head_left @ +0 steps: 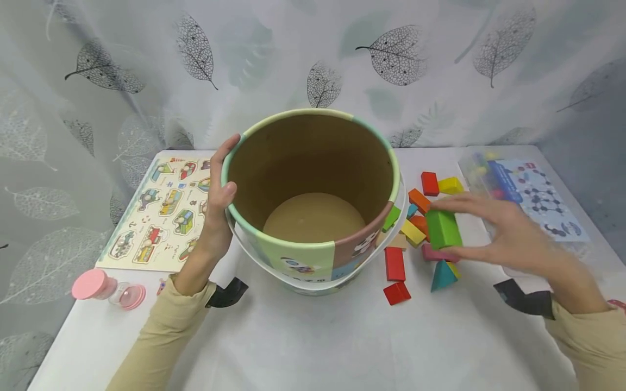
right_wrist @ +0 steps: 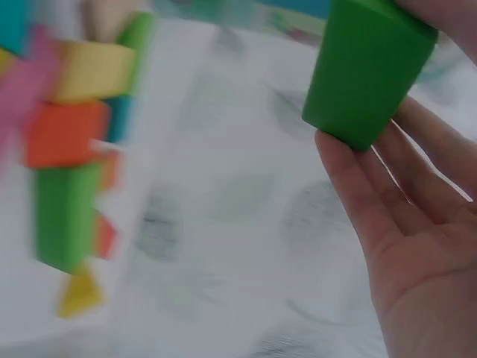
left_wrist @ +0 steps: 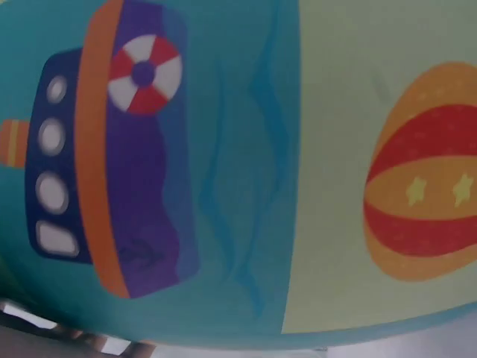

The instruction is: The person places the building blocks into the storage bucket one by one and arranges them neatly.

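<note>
A large round bucket (head_left: 293,247) with a pastel rim and cartoon pictures stands at the middle of the table, tipped slightly toward me. Its inside shows only a bare brown bottom. My left hand (head_left: 215,212) holds the bucket's left side, with the thumb at the rim; other fingers are hidden behind the wall. The ship-and-balloon print (left_wrist: 149,156) fills the left wrist view. Between thumb and fingers, my right hand (head_left: 508,231) pinches a green wooden block (head_left: 444,229), raised above a loose pile of coloured blocks (head_left: 412,232) right of the bucket.
A wooden vehicle puzzle board (head_left: 166,214) lies at the left, with a pink-lidded small jar (head_left: 98,284) before it. A clear box with a blue-and-white molecule card (head_left: 540,198) sits at the far right. Behind the table hangs a leaf-patterned curtain (head_left: 313,54).
</note>
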Motion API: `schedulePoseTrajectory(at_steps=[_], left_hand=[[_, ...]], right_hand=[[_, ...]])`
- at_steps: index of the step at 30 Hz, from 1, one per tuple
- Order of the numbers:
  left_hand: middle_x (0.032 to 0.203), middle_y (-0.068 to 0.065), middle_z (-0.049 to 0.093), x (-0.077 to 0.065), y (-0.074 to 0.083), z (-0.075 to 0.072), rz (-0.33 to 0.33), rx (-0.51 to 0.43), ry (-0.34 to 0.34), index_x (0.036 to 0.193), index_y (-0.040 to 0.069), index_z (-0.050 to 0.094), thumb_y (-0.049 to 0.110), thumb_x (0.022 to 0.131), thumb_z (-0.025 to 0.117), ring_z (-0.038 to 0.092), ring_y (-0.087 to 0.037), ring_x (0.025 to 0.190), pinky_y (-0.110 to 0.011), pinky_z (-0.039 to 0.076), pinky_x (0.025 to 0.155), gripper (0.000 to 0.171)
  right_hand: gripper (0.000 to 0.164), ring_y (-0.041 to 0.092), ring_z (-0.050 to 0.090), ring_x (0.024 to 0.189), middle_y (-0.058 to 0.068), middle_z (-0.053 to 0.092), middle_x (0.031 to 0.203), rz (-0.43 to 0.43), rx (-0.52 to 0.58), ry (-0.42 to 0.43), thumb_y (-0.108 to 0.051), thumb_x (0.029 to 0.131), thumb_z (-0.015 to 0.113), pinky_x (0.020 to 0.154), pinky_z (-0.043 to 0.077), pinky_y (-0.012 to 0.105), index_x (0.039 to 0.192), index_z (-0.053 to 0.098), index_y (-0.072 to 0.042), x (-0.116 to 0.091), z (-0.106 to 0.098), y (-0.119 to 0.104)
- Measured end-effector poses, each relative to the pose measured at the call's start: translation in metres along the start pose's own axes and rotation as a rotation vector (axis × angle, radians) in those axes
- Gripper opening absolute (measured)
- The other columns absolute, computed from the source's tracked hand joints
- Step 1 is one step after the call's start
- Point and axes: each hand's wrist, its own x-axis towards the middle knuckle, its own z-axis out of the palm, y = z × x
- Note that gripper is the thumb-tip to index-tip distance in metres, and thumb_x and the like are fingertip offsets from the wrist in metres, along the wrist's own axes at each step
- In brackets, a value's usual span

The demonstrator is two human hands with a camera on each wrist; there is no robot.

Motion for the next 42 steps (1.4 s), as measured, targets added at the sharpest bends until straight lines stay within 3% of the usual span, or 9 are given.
schedulePoseTrajectory(at_steps=[3,7,10,12,15,21,29,36,42], left_hand=[[0.145,-0.015,0.037,0.0,0.0,0.002,0.018,-0.014,0.0,0.149,0.017,0.029,0.046,0.085,0.054,0.037,-0.032,0.131,-0.039,0.033,0.106,0.075],[0.145,-0.015,0.037,-0.001,-0.001,0.002,0.032,-0.012,-0.004,0.149,0.016,0.028,0.046,0.085,0.053,0.037,-0.033,0.132,-0.039,0.033,0.106,0.074],[0.145,-0.016,0.037,-0.001,-0.001,0.001,0.037,-0.011,-0.009,0.149,0.016,0.028,0.046,0.086,0.052,0.036,-0.034,0.132,-0.039,0.033,0.106,0.073],[0.146,-0.016,0.036,-0.001,-0.001,0.001,0.037,-0.01,-0.013,0.149,0.017,0.028,0.045,0.086,0.051,0.036,-0.035,0.133,-0.04,0.033,0.107,0.073],[0.147,-0.017,0.035,0.0,-0.003,0.001,0.031,-0.001,-0.015,0.149,0.018,0.028,0.045,0.086,0.051,0.034,-0.038,0.133,-0.041,0.033,0.107,0.073],[0.147,-0.019,0.034,0.0,-0.006,0.001,0.045,0.028,-0.007,0.149,0.017,0.028,0.047,0.086,0.051,0.034,-0.038,0.133,-0.043,0.032,0.107,0.074],[0.146,-0.017,0.036,-0.001,-0.003,0.001,0.052,0.037,0.004,0.149,0.017,0.029,0.048,0.085,0.05,0.036,-0.037,0.132,-0.042,0.033,0.106,0.074],[0.147,-0.017,0.035,-0.001,-0.002,0.002,0.058,0.047,0.001,0.149,0.016,0.03,0.046,0.085,0.049,0.035,-0.037,0.133,-0.042,0.033,0.107,0.073],[0.147,-0.016,0.035,-0.001,-0.002,0.001,0.059,0.051,0.0,0.149,0.016,0.029,0.046,0.086,0.049,0.035,-0.036,0.133,-0.042,0.033,0.107,0.072]], right_hand=[[0.077,-0.006,0.048,0.122,-0.016,0.062,0.127,-0.097,0.037,0.147,-0.016,0.055,0.094,0.097,0.034,0.005,0.126,0.066,-0.012,0.018,-0.03,-0.007],[0.069,0.011,0.06,0.113,0.005,0.066,0.125,-0.224,0.266,0.281,-0.006,0.061,0.091,0.1,0.043,0.013,0.121,0.062,0.01,0.048,-0.053,-0.033],[0.073,0.018,0.062,0.111,0.016,0.065,0.124,-0.276,0.319,0.278,0.01,0.057,0.087,0.1,0.046,0.018,0.125,0.059,0.011,0.071,-0.055,-0.06],[0.079,0.015,0.062,0.112,0.014,0.065,0.124,-0.315,0.242,0.253,0.014,0.054,0.086,0.099,0.046,0.018,0.128,0.06,0.006,0.085,-0.051,-0.075],[0.082,0.009,0.061,0.112,0.01,0.065,0.122,-0.359,0.179,0.215,0.011,0.053,0.088,0.097,0.047,0.018,0.129,0.061,-0.001,0.104,-0.041,-0.089],[0.071,0.009,0.062,0.11,0.007,0.067,0.118,-0.394,0.217,0.166,0.001,0.058,0.09,0.095,0.05,0.021,0.125,0.063,0.0,0.124,-0.022,-0.1],[0.07,0.008,0.064,0.11,0.005,0.068,0.116,-0.47,0.33,0.17,0.011,0.058,0.086,0.098,0.048,0.023,0.124,0.064,0.0,0.13,-0.013,-0.096],[0.075,0.009,0.061,0.115,0.007,0.065,0.122,-0.384,0.269,0.195,0.015,0.056,0.085,0.099,0.047,0.02,0.127,0.063,-0.002,0.117,-0.024,-0.088],[0.076,0.005,0.062,0.113,0.003,0.066,0.122,-0.313,0.194,0.211,0.015,0.055,0.084,0.097,0.046,0.013,0.126,0.063,-0.001,0.089,-0.032,-0.068]])
